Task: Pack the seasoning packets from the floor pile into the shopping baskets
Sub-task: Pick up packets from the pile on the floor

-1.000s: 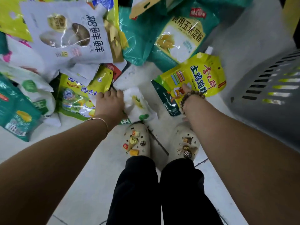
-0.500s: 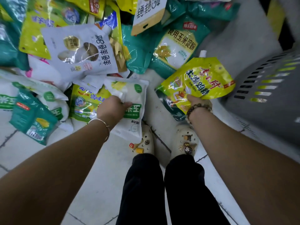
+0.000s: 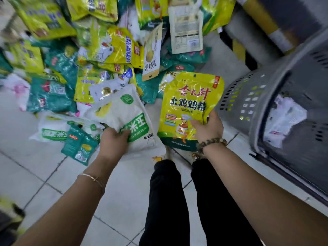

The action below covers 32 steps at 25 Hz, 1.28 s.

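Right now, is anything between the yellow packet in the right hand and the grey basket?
No. In the head view, only bare floor tile separates the yellow packet from the grey basket.

I have both bare arms stretched forward and down, forearms converging toward twelve o'clock. My left hand (image 3: 113,142), at about eleven o'clock, is closed with fingers (image 3: 124,133) curled over a white packet (image 3: 122,114). My right hand (image 3: 209,127), near one o'clock, pinches a yellow packet (image 3: 190,103), thumb on front. Each wrist wears a bracelet.
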Available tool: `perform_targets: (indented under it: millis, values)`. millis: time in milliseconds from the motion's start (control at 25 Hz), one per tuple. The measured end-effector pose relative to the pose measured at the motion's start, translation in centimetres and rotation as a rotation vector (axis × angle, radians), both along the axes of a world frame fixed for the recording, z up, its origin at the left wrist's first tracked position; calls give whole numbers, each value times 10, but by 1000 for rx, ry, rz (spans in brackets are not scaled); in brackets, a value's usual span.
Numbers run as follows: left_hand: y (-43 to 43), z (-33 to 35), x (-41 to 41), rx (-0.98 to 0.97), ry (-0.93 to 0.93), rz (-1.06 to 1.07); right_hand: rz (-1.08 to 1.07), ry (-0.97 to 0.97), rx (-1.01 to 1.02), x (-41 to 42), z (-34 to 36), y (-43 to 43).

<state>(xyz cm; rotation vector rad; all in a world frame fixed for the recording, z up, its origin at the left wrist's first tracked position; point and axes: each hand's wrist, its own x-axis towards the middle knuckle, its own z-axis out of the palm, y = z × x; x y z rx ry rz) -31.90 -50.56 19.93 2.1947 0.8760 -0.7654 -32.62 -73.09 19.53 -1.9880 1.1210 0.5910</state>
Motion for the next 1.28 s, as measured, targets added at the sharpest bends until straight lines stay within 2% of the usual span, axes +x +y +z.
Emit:
perform_targets:
  millis: [200, 400, 560, 720, 840, 1040, 1160, 1280]
  values:
    - [-41, 72, 17, -95, -159, 60, -81, -109, 40, -8, 75, -50]
    - [-131, 127, 29, -183, -207, -166, -237, -252, 11, -28, 133, -124]
    - [-219, 135, 28, -277, -281, -349, -394, -298, -59, -54, 145, -204]
    - [-303, 113, 21, -196, -208, -562, -427, -232, -190, -81, 125, -283]
    - [-352, 92, 11, -223, -219, -688, -423, -83, -266, -105, 86, -336]
    - [-411, 37, 4, -158, -98, -776, -337, 102, -211, -134, 20, -389]
    - [-436, -11, 0, -166, -57, -760, -388, 120, -179, -146, -22, -406]
    - [-456, -66, -7, -158, 67, -739, -477, 135, -109, -153, -64, -414]
